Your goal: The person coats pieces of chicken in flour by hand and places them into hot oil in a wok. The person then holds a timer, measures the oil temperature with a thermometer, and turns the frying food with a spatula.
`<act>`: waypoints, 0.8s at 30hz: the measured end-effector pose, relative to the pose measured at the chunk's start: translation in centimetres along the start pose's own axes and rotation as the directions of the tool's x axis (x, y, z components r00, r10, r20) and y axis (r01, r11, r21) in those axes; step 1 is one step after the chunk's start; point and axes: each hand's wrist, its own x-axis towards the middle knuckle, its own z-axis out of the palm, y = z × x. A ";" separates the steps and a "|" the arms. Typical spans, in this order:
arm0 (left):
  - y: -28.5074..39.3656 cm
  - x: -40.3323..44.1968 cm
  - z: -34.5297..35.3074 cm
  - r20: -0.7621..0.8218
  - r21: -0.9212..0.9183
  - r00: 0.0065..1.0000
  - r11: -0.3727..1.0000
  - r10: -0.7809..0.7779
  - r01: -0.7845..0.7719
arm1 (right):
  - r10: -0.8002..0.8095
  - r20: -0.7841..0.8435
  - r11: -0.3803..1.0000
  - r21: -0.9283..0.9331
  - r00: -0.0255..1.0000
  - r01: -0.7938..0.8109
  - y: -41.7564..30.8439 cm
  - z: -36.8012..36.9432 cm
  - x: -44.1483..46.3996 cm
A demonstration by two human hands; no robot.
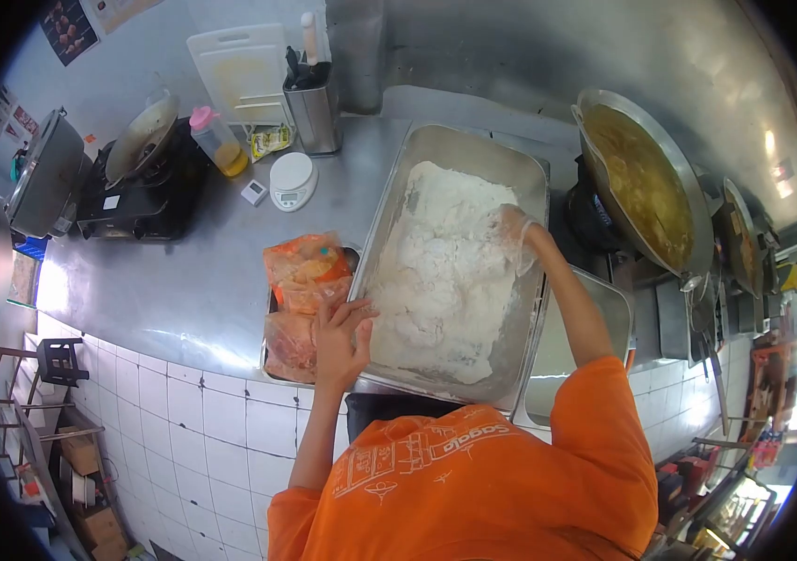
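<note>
On the steel desk [155, 290], the metal tray [482, 150] holds white powder [431, 192], and the lumps [426, 290] in it look well coated already — the bags [294, 344] of what seems raw meat, beside the tray's left wall, appear uncoated. The right hand [514, 229] is in the powder, its grip too obscured to tell — the left hand [342, 341], fingers spread and seemingly empty, is at the left rim.
</note>
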 end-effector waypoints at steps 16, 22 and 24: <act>-0.3 -0.1 0.3 -0.028 -0.010 0.999 1.000 -0.017 0.017 | -0.055 0.194 0.954 0.300 0.979 -0.006 -1.2 -6.1 0.1; -0.1 -0.1 0.2 -0.019 -0.018 0.999 0.999 -0.042 0.042 | 0.114 0.387 0.939 0.258 0.915 -0.226 -2.4 -4.0 1.0; -0.2 0.0 0.2 -0.021 -0.015 0.999 0.999 -0.034 0.034 | 0.170 0.369 0.878 0.364 0.914 -0.311 0.2 -1.8 3.6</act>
